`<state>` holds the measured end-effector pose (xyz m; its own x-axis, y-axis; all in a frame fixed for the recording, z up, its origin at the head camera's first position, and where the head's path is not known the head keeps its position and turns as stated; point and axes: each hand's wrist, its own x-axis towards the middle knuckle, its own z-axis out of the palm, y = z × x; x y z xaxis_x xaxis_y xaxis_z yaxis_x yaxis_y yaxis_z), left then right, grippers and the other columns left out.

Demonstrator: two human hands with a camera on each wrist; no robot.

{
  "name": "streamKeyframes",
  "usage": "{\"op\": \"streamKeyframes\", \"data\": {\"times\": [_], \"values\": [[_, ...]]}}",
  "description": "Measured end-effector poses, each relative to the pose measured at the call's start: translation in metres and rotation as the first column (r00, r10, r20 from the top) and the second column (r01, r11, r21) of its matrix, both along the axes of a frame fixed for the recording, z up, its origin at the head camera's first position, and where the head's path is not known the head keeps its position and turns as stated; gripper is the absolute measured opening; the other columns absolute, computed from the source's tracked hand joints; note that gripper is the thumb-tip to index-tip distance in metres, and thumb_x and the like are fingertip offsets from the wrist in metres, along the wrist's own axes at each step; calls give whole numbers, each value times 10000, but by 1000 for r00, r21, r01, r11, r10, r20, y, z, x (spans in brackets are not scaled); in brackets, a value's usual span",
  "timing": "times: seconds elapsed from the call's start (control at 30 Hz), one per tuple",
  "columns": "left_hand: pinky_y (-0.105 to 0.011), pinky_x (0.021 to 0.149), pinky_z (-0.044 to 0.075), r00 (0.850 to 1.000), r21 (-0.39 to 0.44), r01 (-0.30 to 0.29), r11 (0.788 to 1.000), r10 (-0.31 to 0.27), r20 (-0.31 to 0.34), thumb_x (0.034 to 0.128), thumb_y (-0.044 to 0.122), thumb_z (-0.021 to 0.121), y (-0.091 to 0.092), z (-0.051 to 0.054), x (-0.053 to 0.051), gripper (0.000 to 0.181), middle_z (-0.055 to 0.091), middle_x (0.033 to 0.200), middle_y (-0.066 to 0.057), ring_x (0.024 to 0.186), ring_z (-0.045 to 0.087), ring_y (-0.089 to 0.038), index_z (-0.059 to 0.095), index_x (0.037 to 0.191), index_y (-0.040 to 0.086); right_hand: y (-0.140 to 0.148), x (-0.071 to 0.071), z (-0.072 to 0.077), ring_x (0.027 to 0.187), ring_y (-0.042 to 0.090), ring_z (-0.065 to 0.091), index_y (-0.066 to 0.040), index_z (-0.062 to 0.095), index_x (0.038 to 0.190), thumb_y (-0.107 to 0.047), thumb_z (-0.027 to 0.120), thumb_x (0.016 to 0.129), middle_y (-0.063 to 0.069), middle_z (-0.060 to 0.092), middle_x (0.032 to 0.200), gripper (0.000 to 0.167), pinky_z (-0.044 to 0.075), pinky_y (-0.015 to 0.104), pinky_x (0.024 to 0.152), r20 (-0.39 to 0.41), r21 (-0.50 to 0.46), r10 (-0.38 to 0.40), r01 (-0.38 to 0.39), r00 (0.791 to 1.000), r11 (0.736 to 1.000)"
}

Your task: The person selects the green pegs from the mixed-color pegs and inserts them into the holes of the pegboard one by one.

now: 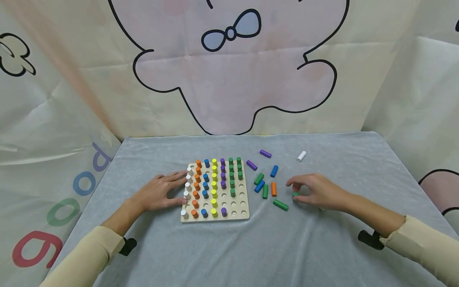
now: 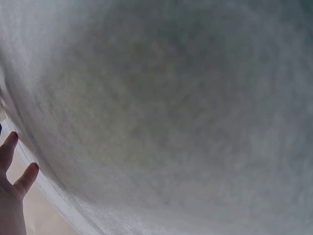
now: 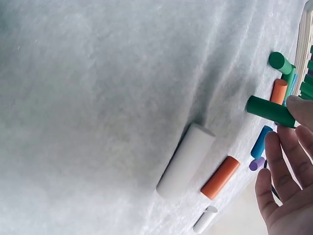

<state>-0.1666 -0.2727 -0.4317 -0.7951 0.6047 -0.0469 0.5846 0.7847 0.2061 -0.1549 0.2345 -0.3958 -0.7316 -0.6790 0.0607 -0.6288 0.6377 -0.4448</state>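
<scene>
A wooden pegboard (image 1: 246,215) stands left of centre with rows of white, orange, blue, yellow, purple and green pegs. At its left edge rests my left hand (image 1: 157,193), fingers spread and thumb by the lower white pegs; part of that hand (image 2: 13,188) shows in the left wrist view. To the right of the loose pegs, my right hand (image 1: 317,192) pinches a green peg (image 1: 295,194) between thumb and fingers. In the right wrist view this green peg (image 3: 269,111) sticks out from the fingertips of the hand (image 3: 293,186).
Between board and right hand lie loose green pegs (image 1: 281,205), blue pegs (image 1: 274,171) and an orange peg (image 1: 274,189). Purple pegs (image 1: 265,153) and a white peg (image 1: 301,156) lie farther back. The right wrist view shows a white peg (image 3: 186,160) beside an orange one (image 3: 220,177).
</scene>
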Motion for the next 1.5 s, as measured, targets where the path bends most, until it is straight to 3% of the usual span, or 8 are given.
{"op": "streamKeyframes", "data": {"times": [0.4, 0.83, 1.1, 1.3, 1.5], "values": [[-614, 1011, 379, 1000, -3, -2, 1000, 2, -2, 883, 670, 584, -1, 1, 1, 830, 338, 1597, -77, 1413, 402, -322, 460, 1502, 131, -10, -1, -4, 860, 129, 636, -84, 699, 1151, -113, 810, 830, -57, 698, 950, 341, 550, 392, 779, 19, -20, -1, 1, 1000, 1000], [-611, 1005, 384, 1000, 14, 9, 1000, -9, -8, 885, 663, 590, -3, -2, 0, 821, 345, 1595, -73, 1411, 405, -318, 460, 1502, 137, -50, -12, 18, 922, 115, 650, -90, 698, 1182, -170, 790, 864, -44, 718, 1010, 340, 554, 410, 815, 47, 18, 6, -7, 999, 1000], [-609, 1003, 385, 1000, 19, 12, 1000, -12, -15, 888, 659, 590, -4, -3, 0, 817, 346, 1594, -72, 1411, 405, -316, 459, 1503, 137, -80, -19, 19, 852, 88, 629, -79, 688, 1166, -91, 766, 877, -11, 730, 1013, 299, 559, 360, 736, 23, -83, 41, -39, 999, 996], [-616, 1004, 387, 1000, 17, 11, 1000, -11, -13, 885, 667, 586, -3, -3, 0, 823, 345, 1595, -71, 1414, 400, -320, 459, 1503, 139, -101, -23, 17, 846, 86, 612, -72, 680, 1194, -74, 754, 884, -5, 719, 1017, 319, 555, 379, 756, 21, -118, 25, -22, 999, 993], [-612, 1001, 390, 1000, 16, 19, 1000, -18, -22, 888, 649, 597, -2, -2, 0, 815, 342, 1597, -69, 1419, 392, -320, 456, 1505, 136, -115, -24, 15, 837, 87, 603, -79, 692, 1166, -62, 755, 879, -3, 716, 1023, 294, 530, 311, 700, -4, -149, 26, -26, 1000, 989]]}}
